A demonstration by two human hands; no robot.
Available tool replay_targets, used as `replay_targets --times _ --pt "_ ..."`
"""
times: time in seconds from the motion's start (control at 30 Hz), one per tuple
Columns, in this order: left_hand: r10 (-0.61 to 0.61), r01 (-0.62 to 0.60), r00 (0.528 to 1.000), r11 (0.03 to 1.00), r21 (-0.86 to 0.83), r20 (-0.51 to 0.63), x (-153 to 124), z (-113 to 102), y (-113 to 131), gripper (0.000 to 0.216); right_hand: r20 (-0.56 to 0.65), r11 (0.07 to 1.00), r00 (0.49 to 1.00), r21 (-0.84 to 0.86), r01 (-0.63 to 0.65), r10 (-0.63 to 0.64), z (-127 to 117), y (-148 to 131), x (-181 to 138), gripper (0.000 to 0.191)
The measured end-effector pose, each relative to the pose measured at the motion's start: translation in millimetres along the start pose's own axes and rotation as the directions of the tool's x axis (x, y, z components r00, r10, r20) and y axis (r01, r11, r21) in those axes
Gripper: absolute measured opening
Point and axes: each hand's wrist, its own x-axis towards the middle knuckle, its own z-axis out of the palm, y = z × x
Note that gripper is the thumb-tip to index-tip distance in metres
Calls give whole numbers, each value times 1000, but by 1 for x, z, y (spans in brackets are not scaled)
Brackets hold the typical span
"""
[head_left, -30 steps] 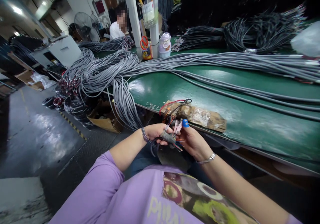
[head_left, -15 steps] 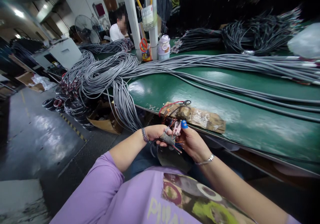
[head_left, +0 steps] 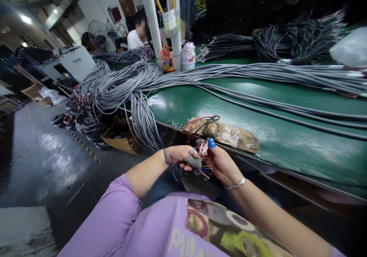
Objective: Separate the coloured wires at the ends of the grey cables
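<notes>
My left hand point(head_left: 180, 154) is closed around a grey cable point(head_left: 193, 161) just below the desk's front edge. Thin coloured wires point(head_left: 205, 171) fan out from the cable's stripped end toward the right. Beside it, my right hand point(head_left: 223, 165) pinches a small whitish-pink piece point(head_left: 203, 147), perhaps a connector, between thumb and fingers; its exact kind is unclear. A blue cover point(head_left: 211, 143) sits on the right thumb. More coloured wires rise by the pale piece, close to the left fingertips. Behind both hands lies a worn wooden block point(head_left: 236, 138) with red and black leads on it.
Long grey cables point(head_left: 258, 70) run along the green table point(head_left: 177, 104), and a looped bundle point(head_left: 126, 83) hangs over its left edge. A cardboard box point(head_left: 122, 138) stands below. Farther back are a white post point(head_left: 151, 24), a lilac container point(head_left: 188, 54) and a seated person point(head_left: 134, 39).
The wires at the cable end now show more spread out. Both hands stay nearly in place, and the view has shifted slightly.
</notes>
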Motion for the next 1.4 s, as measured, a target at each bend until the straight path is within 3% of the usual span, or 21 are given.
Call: replay_targets --times 0.37,0.63,0.9,1.13,1.4 --pt "57 -57 998 998 10 16 8 -1 -4 28 20 1000 1000 12 -6 6 -2 2 1 48" --pt "29 -33 999 994 -102 -38 13 2 -2 20 35 998 997 18 -67 66 -1 1 0 49" --pt "26 -37 998 985 -169 -64 16 2 -14 30 35 998 998 40 -51 49 1 3 0 49" --pt "88 -88 996 995 -47 3 0 16 -7 28 37 997 997 40 -62 61 1 -1 -1 47" --pt "104 -126 982 983 -135 -158 -7 19 -8 30 32 1000 999 6 -28 28 -3 0 1 47"
